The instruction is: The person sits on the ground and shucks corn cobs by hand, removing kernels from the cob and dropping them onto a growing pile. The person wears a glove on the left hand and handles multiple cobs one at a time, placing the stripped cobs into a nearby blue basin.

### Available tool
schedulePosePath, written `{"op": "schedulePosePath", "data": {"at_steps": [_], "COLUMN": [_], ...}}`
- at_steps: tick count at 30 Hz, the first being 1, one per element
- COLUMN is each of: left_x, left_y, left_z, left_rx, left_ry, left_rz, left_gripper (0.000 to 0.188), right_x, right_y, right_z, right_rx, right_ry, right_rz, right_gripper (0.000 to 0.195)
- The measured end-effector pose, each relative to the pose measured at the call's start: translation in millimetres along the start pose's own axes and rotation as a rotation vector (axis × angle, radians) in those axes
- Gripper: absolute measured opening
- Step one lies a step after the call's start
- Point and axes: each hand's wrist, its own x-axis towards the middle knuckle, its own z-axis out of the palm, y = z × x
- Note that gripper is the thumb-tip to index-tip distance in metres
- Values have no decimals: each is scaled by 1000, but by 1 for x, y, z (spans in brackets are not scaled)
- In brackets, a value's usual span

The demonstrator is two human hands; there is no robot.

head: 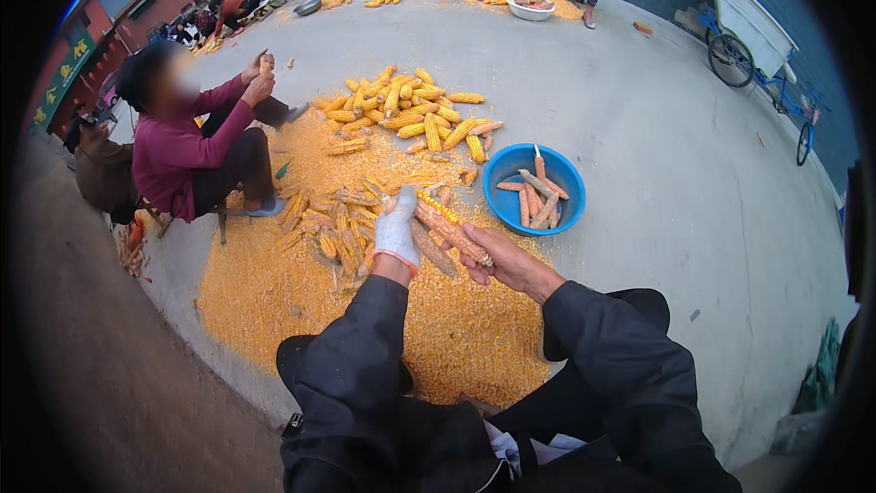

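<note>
My left hand (397,229), in a white knitted glove, is closed beside the upper end of a partly shelled ear of corn (452,224). Yellow kernels line one edge of the ear; the rest is bare and pinkish. A bare corn cob (432,250) slants beneath it from my glove, whose grip on it is partly hidden. My bare right hand (505,259) grips the lower end of the ear, thumb on top. Loose kernels (472,342) cover the ground under both hands. Partly shelled ears (345,226) lie just left of my glove.
A blue plastic basin (578,202) with bare cobs stands right of the heap of yellow ears (404,106). A person (185,144) sits at left, holding a cob. Farther off are more seated people, a white basin (530,12) and a blue cargo tricycle (756,72).
</note>
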Motion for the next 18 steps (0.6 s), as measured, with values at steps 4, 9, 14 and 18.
{"op": "schedulePosePath", "data": {"at_steps": [4, 9, 14, 18], "left_x": [3, 11, 10, 15], "left_y": [-3, -4, 0, 1], "left_z": [-2, -6, -5, -13], "left_rx": [77, -39, -12, 32], "left_ry": [13, -49, -56, -137], "left_rz": [22, -27, -5, -42], "left_gripper": [31, 38, 36, 51], "right_x": [-4, -6, -5, -3], "right_y": [-6, -10, -5, -6], "right_z": [11, 8, 1, 3], "right_rx": [15, 54, 174, 196], "right_ry": [20, -35, -47, -52], "right_rz": [-8, 24, 25, 32], "right_gripper": [52, 47, 47, 49]}}
